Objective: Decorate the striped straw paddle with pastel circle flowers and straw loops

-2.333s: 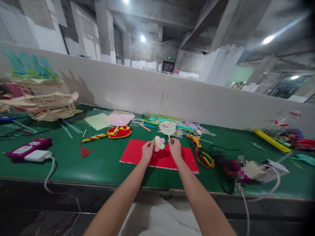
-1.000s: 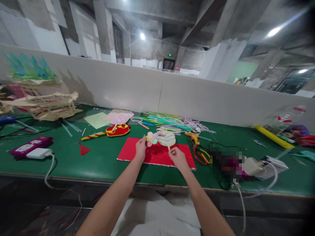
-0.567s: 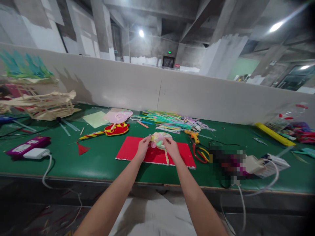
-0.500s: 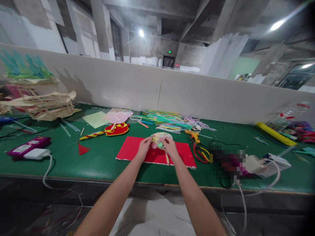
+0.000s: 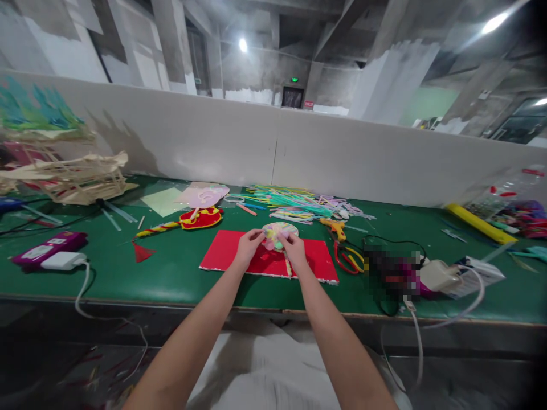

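Just in front of me lies a red board [image 5: 224,250] with a pale, rough front edge. Over it I hold a small pastel round fan [image 5: 280,228], with patches of pink, yellow and green and a thin pale handle [image 5: 288,265] hanging toward me. My left hand [image 5: 250,246] pinches the fan's left side. On the right side, the fingers of my right hand [image 5: 294,250] are closed at the rim, near a green patch. My fingertips hide part of the fan's lower half.
Bundled coloured straws [image 5: 299,202] lie behind the board. A red and yellow fan [image 5: 200,218] is to the left, an orange glue gun [image 5: 335,229] and red-and-yellow-handled pliers [image 5: 347,259] to the right. Purple power strip [image 5: 51,249] at left; a white partition [image 5: 205,134] stands behind.
The camera view has tilted slightly, so the table sits a little higher. Both hands keep hold of the fan, with only small finger shifts at its patches.
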A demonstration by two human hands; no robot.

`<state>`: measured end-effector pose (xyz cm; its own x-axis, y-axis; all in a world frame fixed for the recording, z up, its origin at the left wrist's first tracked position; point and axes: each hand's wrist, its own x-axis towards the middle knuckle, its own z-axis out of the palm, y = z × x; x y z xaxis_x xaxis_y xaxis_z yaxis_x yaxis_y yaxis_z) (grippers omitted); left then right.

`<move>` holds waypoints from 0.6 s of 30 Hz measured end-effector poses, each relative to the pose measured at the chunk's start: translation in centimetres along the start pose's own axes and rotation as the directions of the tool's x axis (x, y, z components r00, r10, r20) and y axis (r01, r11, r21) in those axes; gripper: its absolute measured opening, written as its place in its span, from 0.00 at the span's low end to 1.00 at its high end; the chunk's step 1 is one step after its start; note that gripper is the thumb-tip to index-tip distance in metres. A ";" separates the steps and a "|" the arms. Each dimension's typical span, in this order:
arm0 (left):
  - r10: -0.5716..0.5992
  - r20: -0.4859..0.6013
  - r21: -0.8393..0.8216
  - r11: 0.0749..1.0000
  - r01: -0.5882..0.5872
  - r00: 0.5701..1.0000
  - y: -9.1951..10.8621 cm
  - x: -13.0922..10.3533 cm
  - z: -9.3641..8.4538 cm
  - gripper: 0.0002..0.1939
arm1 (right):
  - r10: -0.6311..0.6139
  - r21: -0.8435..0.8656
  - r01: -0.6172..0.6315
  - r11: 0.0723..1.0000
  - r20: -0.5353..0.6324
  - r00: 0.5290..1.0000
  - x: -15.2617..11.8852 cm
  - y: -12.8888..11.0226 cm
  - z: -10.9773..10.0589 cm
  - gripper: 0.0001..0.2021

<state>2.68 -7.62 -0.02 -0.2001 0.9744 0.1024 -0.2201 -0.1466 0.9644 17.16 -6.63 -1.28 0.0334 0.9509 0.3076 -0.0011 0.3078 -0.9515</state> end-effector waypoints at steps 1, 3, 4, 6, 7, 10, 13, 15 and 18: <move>0.020 0.000 0.030 0.999 -0.020 1.000 0.1 0.0 0.0 0.15 | 0.004 -0.003 -0.004 1.000 0.004 1.000 0.0 0.0 0.0 0.17; 0.050 0.003 0.076 0.996 -0.051 0.999 0.1 0.0 -0.1 0.13 | 0.020 0.002 -0.020 1.000 0.024 1.000 0.0 0.1 0.1 0.17; 0.063 0.004 0.097 0.993 -0.063 0.998 0.1 0.0 -0.1 0.12 | 0.030 0.008 -0.030 1.000 0.038 0.999 0.0 0.1 0.2 0.18; 0.079 0.001 0.123 0.989 -0.078 0.997 0.0 0.0 -0.1 0.10 | 0.056 0.024 -0.057 0.998 0.062 0.997 0.0 0.1 0.2 0.18; 0.080 0.002 0.128 0.989 -0.080 0.997 -0.1 0.1 -0.1 0.10 | 0.068 0.032 -0.070 0.997 0.068 0.995 -0.1 0.1 0.3 0.19; 0.078 0.016 0.116 0.990 -0.080 0.997 -0.2 0.1 -0.2 0.10 | 0.067 0.035 -0.070 0.997 0.068 0.995 -0.1 -0.1 0.3 0.19; 0.077 0.020 0.117 0.990 -0.079 0.997 -0.2 0.1 -0.2 0.10 | 0.032 0.002 -0.032 0.999 0.087 0.996 -0.2 -0.2 0.3 0.18; 0.074 0.016 0.122 0.990 -0.075 0.997 -0.1 0.1 -0.1 0.10 | 0.027 -0.011 -0.026 1.000 0.100 0.995 -0.2 -0.2 0.3 0.17; 0.067 0.021 0.125 0.990 -0.069 0.998 0.0 0.0 -0.1 0.11 | 0.027 -0.005 -0.026 1.000 0.112 0.993 -0.2 -0.1 0.4 0.17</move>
<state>2.63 -7.63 -0.01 -0.1947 0.9657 0.1718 -0.0850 -0.1911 0.9779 16.80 -6.78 -1.28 -0.0787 0.9564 0.2814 0.0029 0.2825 -0.9593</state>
